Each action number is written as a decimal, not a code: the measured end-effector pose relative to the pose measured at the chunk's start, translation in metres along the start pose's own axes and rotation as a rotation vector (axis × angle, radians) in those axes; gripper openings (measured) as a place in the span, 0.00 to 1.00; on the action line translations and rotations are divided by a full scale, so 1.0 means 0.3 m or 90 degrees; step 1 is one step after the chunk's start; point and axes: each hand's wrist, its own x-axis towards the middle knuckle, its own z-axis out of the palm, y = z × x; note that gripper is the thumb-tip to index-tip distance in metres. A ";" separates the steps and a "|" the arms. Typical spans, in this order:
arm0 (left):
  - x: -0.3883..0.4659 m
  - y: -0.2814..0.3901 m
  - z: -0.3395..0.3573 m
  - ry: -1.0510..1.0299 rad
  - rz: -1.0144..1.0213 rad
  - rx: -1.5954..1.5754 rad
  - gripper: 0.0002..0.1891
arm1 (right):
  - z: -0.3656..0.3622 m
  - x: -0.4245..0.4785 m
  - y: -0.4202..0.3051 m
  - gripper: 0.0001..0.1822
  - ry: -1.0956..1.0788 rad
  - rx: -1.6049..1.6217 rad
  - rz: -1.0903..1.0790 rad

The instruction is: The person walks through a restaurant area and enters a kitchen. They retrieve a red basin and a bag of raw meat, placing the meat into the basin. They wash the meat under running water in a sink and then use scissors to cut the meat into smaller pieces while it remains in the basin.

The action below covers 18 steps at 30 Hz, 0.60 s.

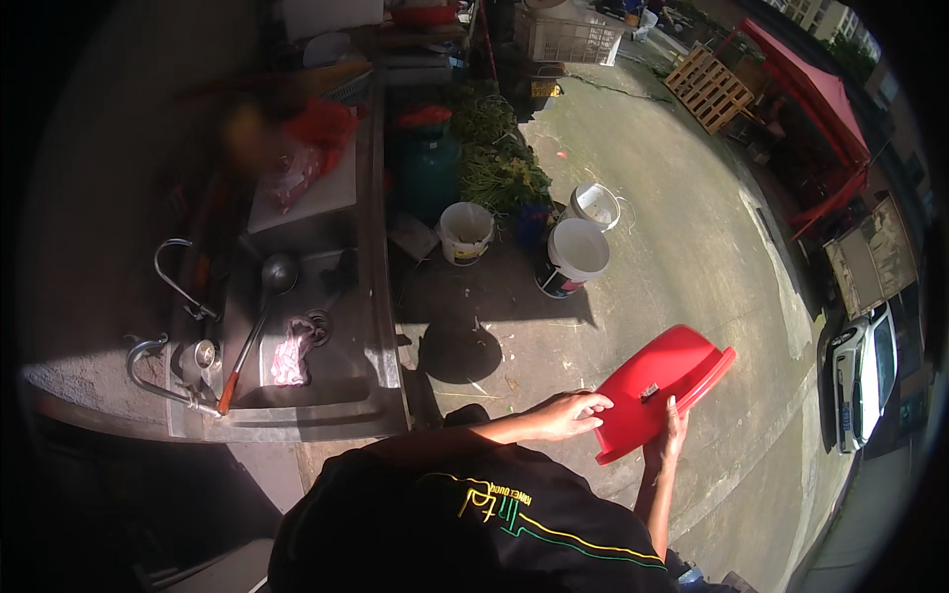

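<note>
A red plastic basin [652, 385] is tilted on its side in front of me, above the concrete ground, with a small label on its surface. My right hand [673, 430] grips it near the rim, thumb on the outside. My left hand [574, 415] is at its left edge with fingers apart; whether the fingertips touch it I cannot tell. To the left is a stainless steel sink [334, 378], where a pinkish cloth [294, 352] lies by the drain and a ladle [280, 276] with a wooden-coloured handle leans across the basin of the sink.
Two curved taps [152, 370] stand at the sink's left side. White buckets [578, 248] [467, 226] are on the ground ahead, near leafy greens [504, 167] and a green gas cylinder [426, 167]. A white cutting board [319, 178] holds a red bag. A white car [864, 378] stands far right.
</note>
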 end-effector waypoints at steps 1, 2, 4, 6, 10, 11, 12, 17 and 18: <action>0.042 -0.007 -0.023 0.042 0.003 0.016 0.18 | 0.051 0.071 0.018 0.25 -0.050 0.010 0.018; 0.079 -0.014 -0.049 0.082 0.006 0.033 0.19 | 0.096 0.141 0.042 0.26 -0.107 0.028 0.035; 0.144 0.018 -0.132 0.133 -0.060 0.079 0.19 | 0.191 0.273 0.099 0.27 -0.165 0.036 0.085; 0.196 0.009 -0.229 0.165 -0.026 0.099 0.14 | 0.321 0.380 0.151 0.28 -0.262 0.073 0.087; 0.253 -0.011 -0.451 0.272 -0.037 0.163 0.10 | 0.552 0.562 0.223 0.31 -0.377 0.082 0.132; 0.253 -0.005 -0.505 0.292 -0.058 0.174 0.10 | 0.609 0.603 0.234 0.31 -0.404 0.080 0.151; 0.252 0.022 -0.569 0.335 -0.048 0.193 0.10 | 0.665 0.656 0.248 0.33 -0.460 0.064 0.168; 0.206 -0.038 -0.782 0.507 -0.061 0.120 0.08 | 0.898 0.813 0.369 0.37 -0.643 0.012 0.176; 0.187 -0.041 -0.823 0.548 -0.058 0.080 0.08 | 0.944 0.838 0.384 0.38 -0.674 -0.006 0.167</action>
